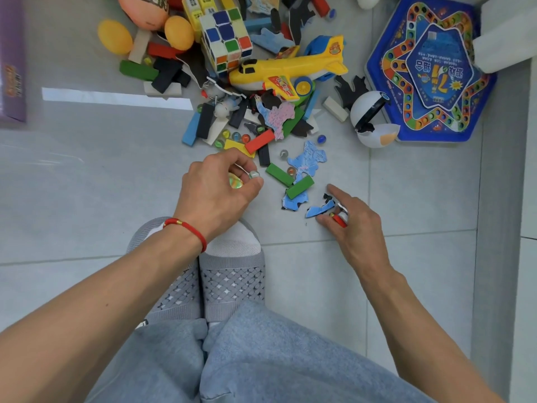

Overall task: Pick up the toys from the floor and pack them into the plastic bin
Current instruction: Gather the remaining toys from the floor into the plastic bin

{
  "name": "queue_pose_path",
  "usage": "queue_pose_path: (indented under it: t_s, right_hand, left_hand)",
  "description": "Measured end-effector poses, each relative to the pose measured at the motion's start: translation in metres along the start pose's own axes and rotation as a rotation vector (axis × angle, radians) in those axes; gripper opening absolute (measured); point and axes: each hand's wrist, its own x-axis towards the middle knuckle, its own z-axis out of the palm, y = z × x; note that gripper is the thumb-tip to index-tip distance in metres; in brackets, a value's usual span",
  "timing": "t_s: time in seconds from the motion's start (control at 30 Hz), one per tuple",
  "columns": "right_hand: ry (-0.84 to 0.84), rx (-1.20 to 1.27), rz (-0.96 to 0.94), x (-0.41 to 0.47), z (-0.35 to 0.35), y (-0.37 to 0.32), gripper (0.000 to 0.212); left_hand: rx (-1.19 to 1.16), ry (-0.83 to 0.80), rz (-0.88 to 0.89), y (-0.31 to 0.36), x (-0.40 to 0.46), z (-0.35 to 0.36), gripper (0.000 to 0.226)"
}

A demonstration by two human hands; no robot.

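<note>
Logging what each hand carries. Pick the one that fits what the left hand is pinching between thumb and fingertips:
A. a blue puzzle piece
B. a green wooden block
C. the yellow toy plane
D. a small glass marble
D: the left hand pinches a small clear marble at its fingertips, while the green block, blue puzzle piece and yellow plane lie on the floor.

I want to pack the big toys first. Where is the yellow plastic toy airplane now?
In the head view, the yellow plastic toy airplane lies on the floor at upper centre, just right of the scrambled puzzle cube.
</note>
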Motion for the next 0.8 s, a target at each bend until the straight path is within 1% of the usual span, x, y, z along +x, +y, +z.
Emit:
queue_pose_path:
  t_s: [0.1, 0.17, 0.23, 0.3, 0.37, 0.43, 0.5, 0.6, 0.67, 0.7, 0.8]
  right_hand:
    - [0.080, -0.092, -0.090, -0.001, 0.007, 0.003, 0.050]
    - [0.094, -0.047, -0.100, 0.000, 0.006, 0.005, 0.044]
    - [0.079, -0.002, -0.044, 0.006, 0.002, 0.004, 0.038]
    - [0.052, -0.021, 0.022, 0.013, -0.002, 0.004, 0.035]
    - [0.034, -0.059, 0.054, 0.016, -0.003, 0.004, 0.033]
    - [0.020, -0.047, 0.074, 0.013, -0.003, 0.004, 0.029]
    - [0.005, 0.054, 0.140, 0.006, -0.005, 0.002, 0.028]
    - [-0.060, 0.359, 0.256, -0.014, -0.021, -0.015, 0.030]
    - [-0.164, 0.575, 0.233, -0.029, -0.035, -0.038, 0.030]
    - [-0.233, 0.641, 0.204, -0.036, -0.042, -0.054, 0.028]
    - [-0.453, 0.740, 0.102, -0.048, -0.063, -0.119, 0.024]
  left_hand:
    - [0.000, 0.015, -0.011, -0.003, 0.001, -0.001, 0.012]
    - [-0.014, 0.024, -0.025, -0.004, 0.001, -0.002, 0.012]
    - [-0.012, 0.025, -0.029, -0.006, 0.001, -0.002, 0.013]
    - [-0.014, 0.021, -0.022, -0.006, -0.002, -0.003, 0.013]
    - [-0.033, 0.012, -0.021, -0.006, -0.006, -0.009, 0.013]
    - [-0.072, -0.007, -0.045, -0.008, -0.012, -0.017, 0.012]
    - [-0.144, -0.025, -0.099, -0.010, -0.020, -0.027, 0.012]
    - [-0.416, -0.040, -0.238, -0.006, -0.040, -0.048, 0.013]
    - [-0.545, -0.015, -0.289, 0.000, -0.060, -0.067, 0.014]
    - [-0.601, 0.010, -0.301, 0.003, -0.072, -0.079, 0.015]
    - [-0.798, 0.108, -0.315, 0.012, -0.115, -0.122, 0.018]
